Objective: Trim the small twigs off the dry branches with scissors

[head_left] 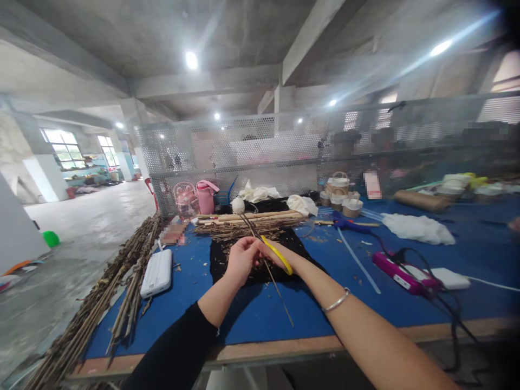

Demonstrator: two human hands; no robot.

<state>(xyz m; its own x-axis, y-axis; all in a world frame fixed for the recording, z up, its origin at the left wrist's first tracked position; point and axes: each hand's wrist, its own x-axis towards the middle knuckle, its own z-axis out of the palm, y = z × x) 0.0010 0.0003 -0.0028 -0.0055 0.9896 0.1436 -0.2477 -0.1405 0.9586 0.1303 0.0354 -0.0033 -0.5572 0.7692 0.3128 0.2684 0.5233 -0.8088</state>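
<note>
My left hand (240, 261) is closed, thumb and fingers pinching a thin dry stem (280, 291) over a black cloth (311, 258). The stem's tail slants toward the table's front edge. Right beside it, my right hand (273, 254) is closed around yellow-handled scissors (280, 255); their narrow dark end points away from me. The two hands touch or nearly touch, so the fingertips partly hide each other. Beyond them lies a pile of dry twigs (211, 229), with a white ball (238, 205) behind it. Bits of plant litter are scattered on the cloth.
Long bundles of dried stalks (122, 271) lie along the left edge, beside a white power bank (157, 272). At right are a blue glue gun (349, 223), a purple power strip (406, 273) with cables, and white fluff (418, 228). A perforated metal screen (187, 154) stands behind.
</note>
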